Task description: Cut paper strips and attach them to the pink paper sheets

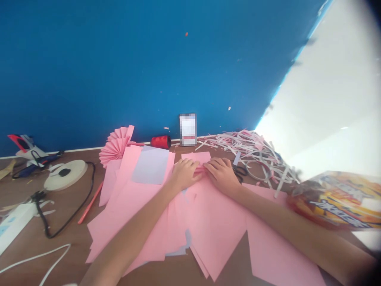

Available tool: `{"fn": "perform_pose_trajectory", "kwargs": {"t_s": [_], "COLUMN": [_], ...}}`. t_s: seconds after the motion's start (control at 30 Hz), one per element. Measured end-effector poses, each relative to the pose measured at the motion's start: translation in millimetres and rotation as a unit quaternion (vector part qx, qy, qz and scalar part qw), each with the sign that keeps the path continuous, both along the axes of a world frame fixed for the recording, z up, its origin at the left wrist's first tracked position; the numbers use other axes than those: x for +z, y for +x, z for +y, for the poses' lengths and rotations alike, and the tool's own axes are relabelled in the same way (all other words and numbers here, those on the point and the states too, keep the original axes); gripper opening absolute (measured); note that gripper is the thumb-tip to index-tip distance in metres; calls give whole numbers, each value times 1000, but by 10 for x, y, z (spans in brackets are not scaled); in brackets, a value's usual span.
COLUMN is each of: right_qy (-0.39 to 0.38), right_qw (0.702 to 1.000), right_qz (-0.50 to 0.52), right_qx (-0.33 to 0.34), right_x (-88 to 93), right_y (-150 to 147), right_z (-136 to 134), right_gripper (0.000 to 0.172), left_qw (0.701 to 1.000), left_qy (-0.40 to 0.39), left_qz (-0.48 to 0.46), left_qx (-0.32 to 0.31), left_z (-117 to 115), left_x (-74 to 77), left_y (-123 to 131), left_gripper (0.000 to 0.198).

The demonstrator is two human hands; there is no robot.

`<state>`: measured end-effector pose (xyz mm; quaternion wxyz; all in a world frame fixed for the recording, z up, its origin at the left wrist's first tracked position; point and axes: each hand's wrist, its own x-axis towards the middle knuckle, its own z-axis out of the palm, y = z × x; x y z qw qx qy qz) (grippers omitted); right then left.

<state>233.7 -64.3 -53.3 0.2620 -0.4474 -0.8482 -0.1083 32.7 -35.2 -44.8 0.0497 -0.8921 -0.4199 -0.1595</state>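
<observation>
My left hand point(185, 174) and my right hand point(222, 174) meet over a pink sheet of paper point(217, 214), at its far edge. A narrow folded band point(200, 169) of pink paper runs between them, and the fingers of both hands are closed on it. How the fingertips grip underneath is hidden. Overlapping pink sheets point(143, 206) lie left of my left hand, with a pale lilac sheet point(151, 165) on top. Beside my right hand, scissors point(239, 171) with black handles are partly covered by it.
Pleated pink paper fans point(116, 145), a red thread spool point(160, 142) and a phone point(187, 130) stand along the blue wall. Shredded paper strips point(253, 147) are heaped behind right. A snack packet point(342, 198) lies right; a red pen point(91, 202) and a power strip point(18, 222) left.
</observation>
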Motion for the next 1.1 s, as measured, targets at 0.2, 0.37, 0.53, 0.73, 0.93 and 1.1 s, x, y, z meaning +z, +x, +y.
{"fn": "perform_pose_trajectory", "kwargs": {"t_s": [0.2,0.37,0.53,0.73,0.93,1.1], "right_qy": [-31,-54,-74,-81,-47,-24], "right_qw": [999,998,997,997,999,999], "right_qz": [-16,-19,-13,-2,14,29], "right_qx": [-3,10,8,15,11,22], "right_x": [-19,3,13,12,-12,-21], "right_y": [-1,10,7,-3,14,16], "right_z": [11,1,7,14,13,2], "right_gripper": [25,33,29,24,22,26], "left_qw": [1000,1000,1000,1000,998,994], "left_qy": [4,3,10,16,37,77], "left_qz": [9,6,-4,-5,-28,-45], "left_qx": [16,8,7,-14,-45,-64], "left_z": [-17,-38,-34,-11,-4,-19], "left_x": [39,69,42,35,19,15], "left_y": [20,19,29,25,17,21], "left_gripper": [39,39,35,30,26,26]}}
